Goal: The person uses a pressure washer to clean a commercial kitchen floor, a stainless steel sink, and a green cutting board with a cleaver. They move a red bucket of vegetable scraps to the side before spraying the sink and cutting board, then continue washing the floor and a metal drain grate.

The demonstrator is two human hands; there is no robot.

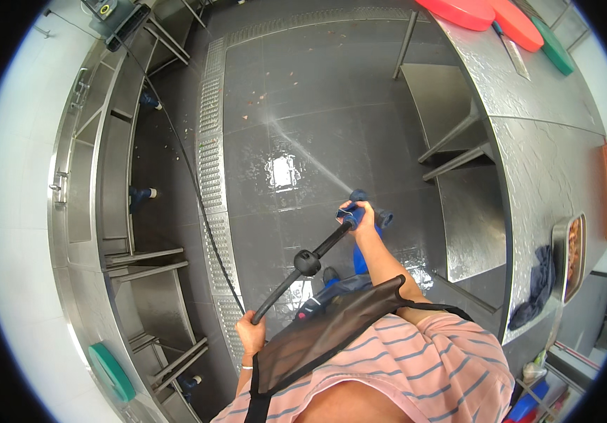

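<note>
My right hand (pixel 364 218) grips a blue spray gun (pixel 357 195) at the end of a black hose (pixel 277 296). A thin jet of water (pixel 311 156) leaves its nozzle and strikes the dark tiled floor (pixel 324 127), which shines wet nearer to me. Small food scraps (pixel 246 117) lie just beyond where the jet lands. Lower down and to the left, my left hand (pixel 251 332) is closed around the same hose. Between both hands, a black ball stopper (pixel 307 263) sits on the hose. From my left hand the hose runs up to a reel (pixel 116 21).
A perforated drain grate (pixel 211 180) borders the floor on the left, beside steel sinks (pixel 82 195). At right, a wet steel table (pixel 525 158) bears a knife (pixel 512 53), coloured cutting boards (pixel 517 24), a dark cloth (pixel 536 291) and a steel pan of food (pixel 560 254).
</note>
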